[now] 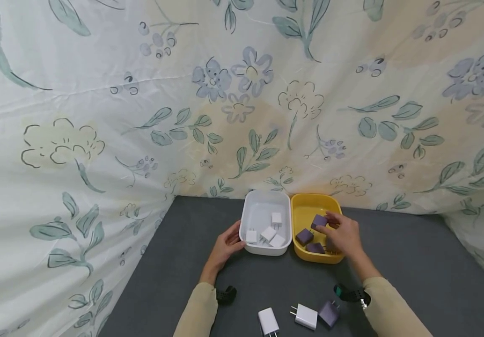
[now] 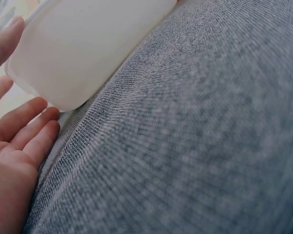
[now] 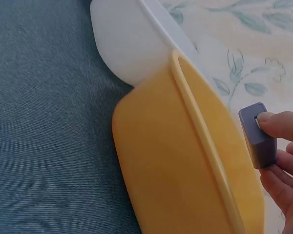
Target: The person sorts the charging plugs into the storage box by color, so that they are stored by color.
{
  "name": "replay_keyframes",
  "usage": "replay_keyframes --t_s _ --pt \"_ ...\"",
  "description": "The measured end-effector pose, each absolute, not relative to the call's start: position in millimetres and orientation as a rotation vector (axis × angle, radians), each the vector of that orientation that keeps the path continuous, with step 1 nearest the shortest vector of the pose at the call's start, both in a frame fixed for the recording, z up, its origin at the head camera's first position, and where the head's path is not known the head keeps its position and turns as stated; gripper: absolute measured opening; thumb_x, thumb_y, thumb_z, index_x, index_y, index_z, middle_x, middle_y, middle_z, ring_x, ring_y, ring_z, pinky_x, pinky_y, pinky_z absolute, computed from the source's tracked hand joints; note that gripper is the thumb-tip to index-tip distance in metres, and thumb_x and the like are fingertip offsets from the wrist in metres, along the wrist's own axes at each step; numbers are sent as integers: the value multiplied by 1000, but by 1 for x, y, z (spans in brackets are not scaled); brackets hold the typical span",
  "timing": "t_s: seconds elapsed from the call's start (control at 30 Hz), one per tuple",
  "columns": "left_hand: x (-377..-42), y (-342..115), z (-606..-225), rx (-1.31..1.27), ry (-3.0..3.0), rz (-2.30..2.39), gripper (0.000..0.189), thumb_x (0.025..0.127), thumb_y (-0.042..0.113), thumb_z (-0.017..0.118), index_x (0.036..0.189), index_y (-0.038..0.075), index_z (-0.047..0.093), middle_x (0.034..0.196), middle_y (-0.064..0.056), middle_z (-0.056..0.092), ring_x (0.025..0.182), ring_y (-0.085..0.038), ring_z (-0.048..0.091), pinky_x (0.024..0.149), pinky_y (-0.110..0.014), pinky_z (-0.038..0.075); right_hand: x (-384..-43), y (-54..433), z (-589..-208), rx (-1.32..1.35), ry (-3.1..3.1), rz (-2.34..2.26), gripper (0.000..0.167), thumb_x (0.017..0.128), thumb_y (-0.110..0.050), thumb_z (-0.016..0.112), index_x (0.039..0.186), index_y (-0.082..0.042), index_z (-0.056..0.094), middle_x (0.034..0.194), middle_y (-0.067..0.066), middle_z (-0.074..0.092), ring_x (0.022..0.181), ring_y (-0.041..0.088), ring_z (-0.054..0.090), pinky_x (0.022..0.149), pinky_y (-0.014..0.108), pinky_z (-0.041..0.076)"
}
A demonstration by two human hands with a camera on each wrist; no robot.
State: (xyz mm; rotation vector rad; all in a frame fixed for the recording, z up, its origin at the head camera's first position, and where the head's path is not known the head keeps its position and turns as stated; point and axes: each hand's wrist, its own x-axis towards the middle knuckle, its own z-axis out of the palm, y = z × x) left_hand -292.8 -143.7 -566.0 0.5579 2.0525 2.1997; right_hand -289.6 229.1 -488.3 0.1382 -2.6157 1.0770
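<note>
My right hand [image 1: 344, 233] pinches a purple charger plug [image 1: 319, 221] between thumb and fingers, over the yellow bin [image 1: 298, 202]. In the right wrist view, that plug [image 3: 258, 139] shows a port on its end, and the thumb lies next to it. Several more purple plugs [image 1: 304, 236] lie inside the yellow bin, partly covered by my right hand. At the left side of the white bin [image 1: 247, 210], my left hand [image 1: 224, 247] rests with loosely extended fingers at its wall. Several white charger plugs [image 1: 268, 233] lie in the white bin.
Both bins stand side by side on the dark grey table [image 1: 208, 215], close to a floral cloth backdrop [image 1: 242, 117]. Nearer me lie a white plug [image 1: 268, 320], a second white plug [image 1: 306, 317] and a purple plug [image 1: 328, 314].
</note>
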Motion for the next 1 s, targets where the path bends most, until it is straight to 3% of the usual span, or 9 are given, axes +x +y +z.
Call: replay_keyframes --t_s 0.47,0.73,1.0 --pt "-292 -144 -556 547 2026 2173 74 90 -4 64 153 0 25 156 -26 29 143 -41 32 103 -21 46 -302 246 -495 64 -2730 1014 61 86 -25 75 134 6 53 120 26 66 105 40 64 88 53 54" --pt "-294 -143 -561 536 2074 2203 71 90 -3 65 152 7 33 155 -20 35 142 -35 38 103 -20 45 -306 241 -489 9 -2707 1065 63 87 -30 74 136 4 52 123 25 64 109 39 63 91 51 53" --pt "-293 -143 -565 543 2061 2221 72 89 -2 66 152 5 32 155 -22 34 142 -39 36 103 -20 45 -307 232 -485 -3 -2754 1165 68 91 -30 69 142 6 43 138 29 52 125 44 52 101 53 47"
